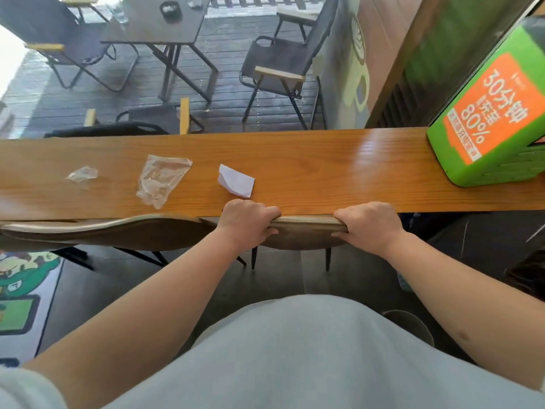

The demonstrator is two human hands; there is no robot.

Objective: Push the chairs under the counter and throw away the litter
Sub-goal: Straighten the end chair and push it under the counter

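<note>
A long wooden counter [309, 169] runs across the view in front of a window. My left hand [246, 224] and my right hand [368, 224] both grip the top edge of a brown chair back [306, 231], which sits tight against the counter's near edge. A second brown chair [112, 231] stands to its left, its back also at the counter edge. On the counter lie a folded white paper [236, 180], a crumpled clear plastic bag [160, 180] and a small clear plastic scrap [82, 176].
A green and orange box [489, 119] stands on the counter's right end. Outside the window are folding chairs [280, 66] and a dark table [159, 22]. A patterned floor mat [20, 296] lies at the lower left on the dark floor.
</note>
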